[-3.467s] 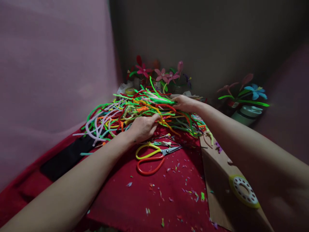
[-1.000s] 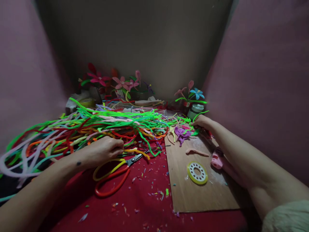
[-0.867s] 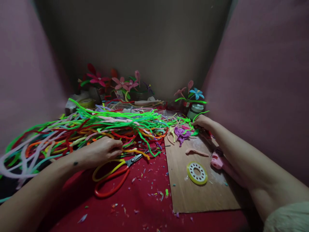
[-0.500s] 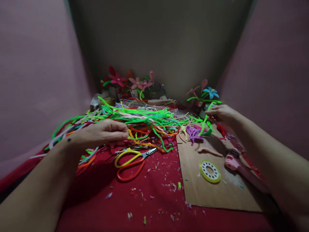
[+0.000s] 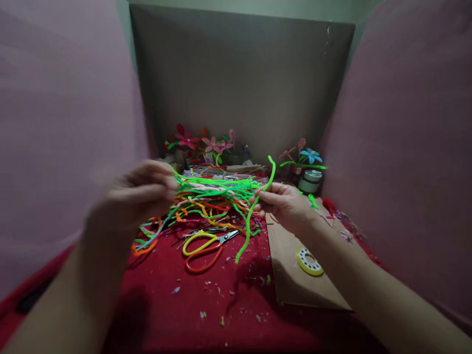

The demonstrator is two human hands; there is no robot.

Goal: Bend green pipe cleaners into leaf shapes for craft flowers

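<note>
Bare hands frame a heap of fuzzy craft stems: the right hand [image 5: 285, 204] pinches 1 bright-green stem [image 5: 243, 246] near its middle, thumb against fingers, so that it curves upward past the fingertips and droops below them, in front of the heap's right side. At the heap's left side, the left hand [image 5: 147, 189] is smeared by blur, its fingers bent together; whether it grips anything I cannot tell. No brand can be read — the small pale label [image 5: 208, 157] among the flowers at the back is too small to make out. The stem heap [image 5: 221, 187] is plush and tangled, mostly neon green, with orange, red and pale pink strands. Just in front lie scissors [image 5: 204, 268], metal blades pointing right, 1 loop yellow and 1 orange-red. Red cloth covers the tabletop [image 5: 177, 314], speckled with fluffy clippings [image 5: 222, 322]. On a flat, brown, cardboard-like sheet [image 5: 285, 260] at right rests a yellow-edged white ring [image 5: 303, 259] pierced with round holes. Behind stand fuzzy-petalled flowers — a pink flower [image 5: 212, 145] and a blue flower [image 5: 310, 156] among them — the blue above a squat, pale, dark-banded jar [image 5: 310, 184].
</note>
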